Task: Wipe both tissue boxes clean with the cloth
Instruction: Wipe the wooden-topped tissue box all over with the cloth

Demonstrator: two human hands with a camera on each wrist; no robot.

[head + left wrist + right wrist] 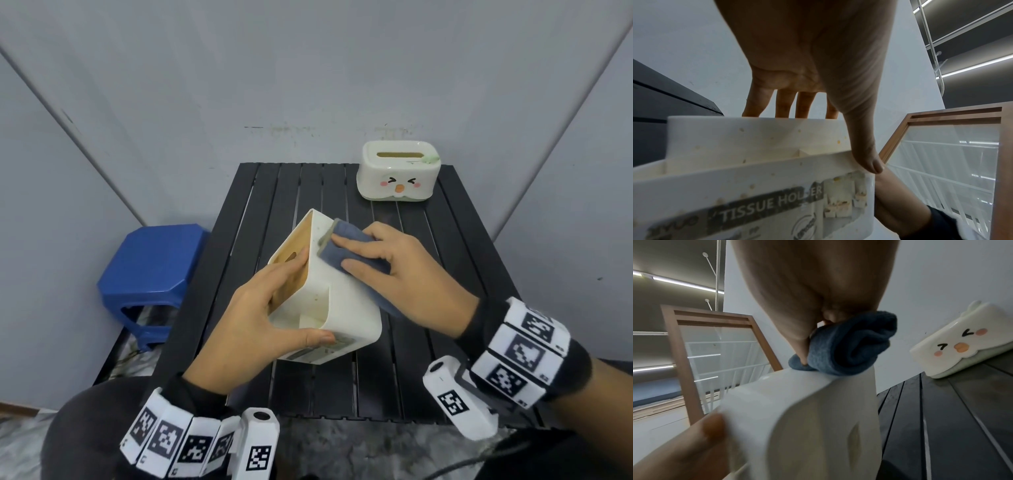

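Observation:
A cream tissue holder (342,308) (756,178) (797,418) is tilted up off the black slatted table (308,192). My left hand (287,301) (830,138) grips it, fingers inside the open wooden-lined face and thumb on the labelled near end. On the holder's upper side lies a folded blue cloth (329,259) (849,345). My right hand (363,257) (813,331) presses it there, fingers laid across it and thumb dug into a fold. Yellowish spots mark the holder's walls. The second tissue box (397,174) (962,340), white with a cartoon face, stands at the table's far right.
A blue plastic stool (154,260) sits on the floor left of the table. Grey walls close in behind and on both sides. Bare slats lie around the holder and toward the table's near edge.

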